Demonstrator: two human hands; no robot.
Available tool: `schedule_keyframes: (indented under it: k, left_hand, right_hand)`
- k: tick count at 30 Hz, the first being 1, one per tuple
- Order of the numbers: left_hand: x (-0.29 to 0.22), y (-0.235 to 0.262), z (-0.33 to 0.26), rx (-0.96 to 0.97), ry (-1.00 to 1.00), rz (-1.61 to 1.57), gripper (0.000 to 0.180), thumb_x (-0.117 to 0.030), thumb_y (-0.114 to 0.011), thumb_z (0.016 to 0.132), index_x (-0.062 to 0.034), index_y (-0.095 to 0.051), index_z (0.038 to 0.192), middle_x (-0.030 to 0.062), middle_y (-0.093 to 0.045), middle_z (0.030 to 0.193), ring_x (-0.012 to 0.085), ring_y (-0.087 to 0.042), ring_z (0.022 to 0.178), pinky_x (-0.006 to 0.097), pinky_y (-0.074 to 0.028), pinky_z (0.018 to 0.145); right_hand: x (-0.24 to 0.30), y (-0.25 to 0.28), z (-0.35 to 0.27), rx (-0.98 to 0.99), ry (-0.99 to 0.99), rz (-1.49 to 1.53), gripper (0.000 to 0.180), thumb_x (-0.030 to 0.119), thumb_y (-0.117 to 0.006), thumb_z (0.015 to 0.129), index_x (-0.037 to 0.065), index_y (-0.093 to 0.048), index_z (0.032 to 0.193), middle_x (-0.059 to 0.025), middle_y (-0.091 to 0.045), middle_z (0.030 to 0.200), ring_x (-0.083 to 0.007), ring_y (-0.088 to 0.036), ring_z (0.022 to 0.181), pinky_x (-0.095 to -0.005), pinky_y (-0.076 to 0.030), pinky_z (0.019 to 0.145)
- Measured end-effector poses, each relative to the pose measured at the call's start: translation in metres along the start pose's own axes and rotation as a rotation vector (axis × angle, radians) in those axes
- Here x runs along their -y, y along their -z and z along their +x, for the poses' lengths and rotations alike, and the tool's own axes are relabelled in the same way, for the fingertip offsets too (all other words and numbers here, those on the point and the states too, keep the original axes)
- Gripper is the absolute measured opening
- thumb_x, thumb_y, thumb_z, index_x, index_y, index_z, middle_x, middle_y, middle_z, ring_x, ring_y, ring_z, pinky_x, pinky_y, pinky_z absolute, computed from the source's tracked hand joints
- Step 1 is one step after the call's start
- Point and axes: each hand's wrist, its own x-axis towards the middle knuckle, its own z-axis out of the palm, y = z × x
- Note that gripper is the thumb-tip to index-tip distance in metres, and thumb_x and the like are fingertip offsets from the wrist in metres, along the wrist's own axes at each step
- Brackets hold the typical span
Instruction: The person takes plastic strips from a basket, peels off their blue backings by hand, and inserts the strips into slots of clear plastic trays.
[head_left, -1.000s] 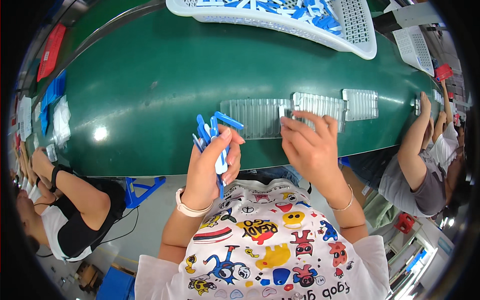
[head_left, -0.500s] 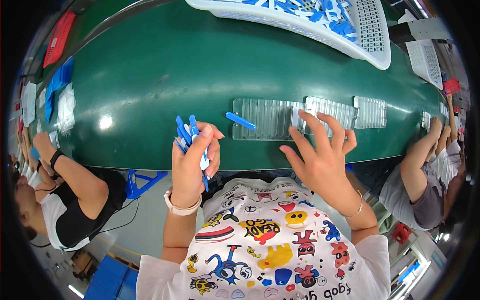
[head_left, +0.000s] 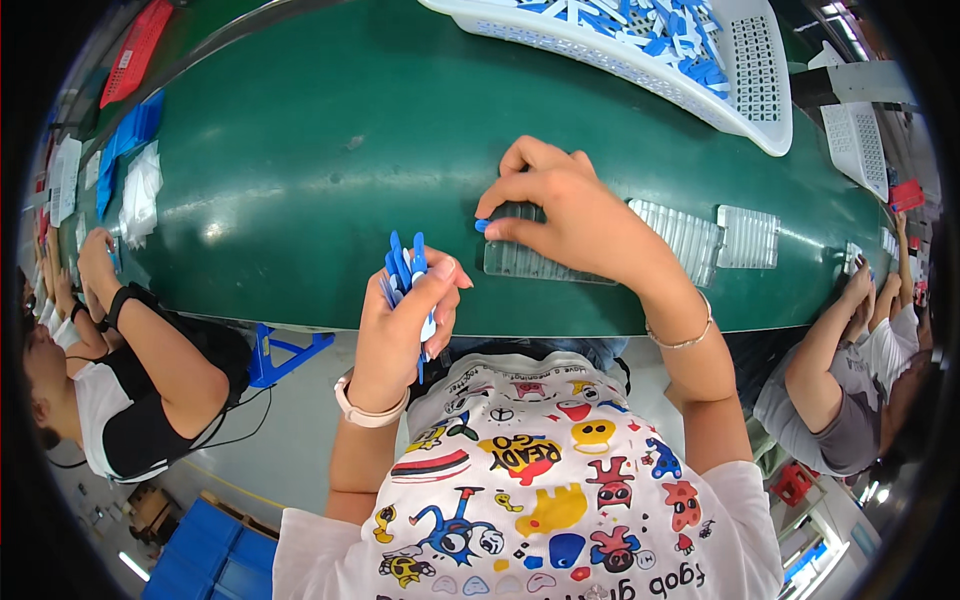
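Left hand [head_left: 395, 322]: grip closed round blue-and-white sticks [head_left: 404, 272]. Right hand [head_left: 562, 208] pinches blue piece [head_left: 482, 226] by clear ribbed tray's [head_left: 512, 260] left end, over bench [head_left: 270, 240]. Looks light, stiff, slick; pinch near the end.

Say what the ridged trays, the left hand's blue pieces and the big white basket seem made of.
Ridged trays: probably clear, glossy plastic; the green tabletop shows through and ridges catch highlights.
Blue pieces: likely smooth moulded plastic, even in colour, though too small to be sure.
White basket: apparently moulded plastic, satin-looking, with regular openings in its walls.
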Motion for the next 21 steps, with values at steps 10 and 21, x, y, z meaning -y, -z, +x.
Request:
schedule_keyframes:
  k: [10,21]
  left_hand:
    - [-0.006,-0.006,0.006,0.093,0.06,-0.04,0.021,-0.019,-0.05,0.094,-0.0008,-0.052,0.084,0.002,-0.042,0.056,0.0066,-0.033,0.036,0.021,-0.026,0.033]
    - [-0.006,-0.002,0.0,0.086,0.046,-0.128,0.021,-0.021,-0.049,0.094,-0.0027,-0.051,0.085,0.0018,-0.04,0.056,0.0069,-0.032,0.035,0.021,-0.026,0.033]
  right_hand:
    - [-0.011,0.003,0.006,-0.21,0.251,0.063,0.015,0.009,-0.067,0.079,0.009,-0.068,0.094,-0.0071,-0.061,0.092,-0.025,-0.054,0.094,-0.0368,-0.044,0.084]
    - [-0.003,0.032,0.022,0.04,0.263,0.356,0.008,0.002,-0.068,0.077,0.003,-0.066,0.084,-0.0054,-0.063,0.086,-0.0244,-0.058,0.081,-0.0343,-0.046,0.077]
